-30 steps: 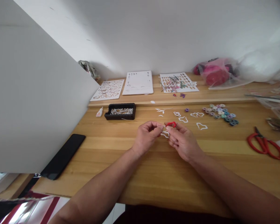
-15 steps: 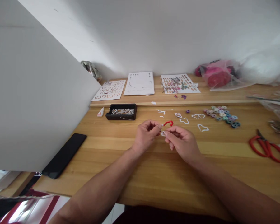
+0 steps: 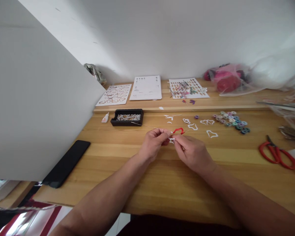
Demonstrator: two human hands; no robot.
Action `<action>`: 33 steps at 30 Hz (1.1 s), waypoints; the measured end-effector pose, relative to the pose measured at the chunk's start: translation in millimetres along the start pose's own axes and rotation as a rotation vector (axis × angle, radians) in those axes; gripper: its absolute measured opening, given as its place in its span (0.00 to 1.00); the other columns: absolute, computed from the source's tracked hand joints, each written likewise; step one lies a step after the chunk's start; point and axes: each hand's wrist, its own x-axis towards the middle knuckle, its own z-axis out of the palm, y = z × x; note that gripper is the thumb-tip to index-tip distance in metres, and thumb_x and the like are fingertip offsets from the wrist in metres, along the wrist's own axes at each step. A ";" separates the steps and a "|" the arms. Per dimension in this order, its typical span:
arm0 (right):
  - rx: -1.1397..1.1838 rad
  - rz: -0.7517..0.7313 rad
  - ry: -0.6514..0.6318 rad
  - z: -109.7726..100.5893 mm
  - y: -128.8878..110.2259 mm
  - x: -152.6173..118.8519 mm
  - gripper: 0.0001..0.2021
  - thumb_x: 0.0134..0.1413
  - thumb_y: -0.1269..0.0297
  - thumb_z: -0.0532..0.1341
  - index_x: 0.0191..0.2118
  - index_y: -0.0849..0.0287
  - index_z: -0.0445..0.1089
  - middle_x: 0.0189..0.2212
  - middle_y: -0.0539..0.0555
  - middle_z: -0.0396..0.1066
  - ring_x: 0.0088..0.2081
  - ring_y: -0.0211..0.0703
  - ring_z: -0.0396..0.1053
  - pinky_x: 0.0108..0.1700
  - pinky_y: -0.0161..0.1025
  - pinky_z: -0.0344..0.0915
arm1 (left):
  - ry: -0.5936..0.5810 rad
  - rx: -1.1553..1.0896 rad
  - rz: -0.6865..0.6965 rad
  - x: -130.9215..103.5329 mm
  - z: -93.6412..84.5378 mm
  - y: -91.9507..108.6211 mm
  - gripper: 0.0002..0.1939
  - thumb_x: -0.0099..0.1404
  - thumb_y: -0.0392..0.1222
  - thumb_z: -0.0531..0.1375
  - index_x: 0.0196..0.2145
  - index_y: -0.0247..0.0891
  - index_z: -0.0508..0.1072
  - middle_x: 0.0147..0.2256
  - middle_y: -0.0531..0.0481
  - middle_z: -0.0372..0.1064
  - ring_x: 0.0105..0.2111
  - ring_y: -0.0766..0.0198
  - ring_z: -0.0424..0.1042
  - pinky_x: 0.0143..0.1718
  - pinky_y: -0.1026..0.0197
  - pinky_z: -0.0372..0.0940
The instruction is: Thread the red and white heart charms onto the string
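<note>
The table (image 3: 162, 183) is pale wood with a smooth, satin finish and visible grain. A glossy black phone (image 3: 67, 163) lies on it, along with scissors (image 3: 276, 154) with shiny red plastic handles and dull metal blades, and a matt black plastic tray (image 3: 127, 117) of glinting beads. Matt white paper sheets (image 3: 146, 87) lie at the back beside a crinkled, translucent plastic bag (image 3: 229, 78).

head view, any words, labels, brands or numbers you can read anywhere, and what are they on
No legible text anywhere in the head view.
Three white sheets at the back of the table: printed shapes only, no words to make out.
Small glue tube: any label too small to read.
Black phone: screen dark, no marking visible.
Red scissors: no brand visible.
</note>
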 end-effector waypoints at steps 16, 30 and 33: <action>-0.154 -0.166 0.071 -10.0 -3.4 2.4 0.10 0.62 0.72 0.57 0.35 0.56 0.75 0.29 0.56 0.75 0.32 0.46 0.69 0.37 0.42 0.63 | -0.013 0.261 0.158 5.9 -6.2 1.6 0.15 0.53 0.50 0.68 0.27 0.34 0.72 0.21 0.55 0.64 0.21 0.72 0.58 0.24 0.65 0.53; 0.343 0.276 0.074 -29.9 21.4 16.2 0.06 0.57 0.64 0.64 0.32 0.53 0.78 0.25 0.50 0.74 0.24 0.38 0.64 0.29 0.39 0.59 | -0.284 0.307 -0.103 1.7 -10.5 7.2 0.16 0.52 0.49 0.70 0.29 0.35 0.74 0.22 0.55 0.67 0.21 0.72 0.63 0.26 0.65 0.58; 0.501 0.429 0.038 -24.1 28.7 16.7 0.06 0.54 0.60 0.67 0.30 0.54 0.79 0.19 0.48 0.68 0.21 0.35 0.58 0.25 0.37 0.54 | -0.308 0.224 -0.172 -0.6 -8.2 8.8 0.16 0.51 0.47 0.71 0.29 0.34 0.74 0.23 0.54 0.68 0.21 0.72 0.64 0.26 0.65 0.58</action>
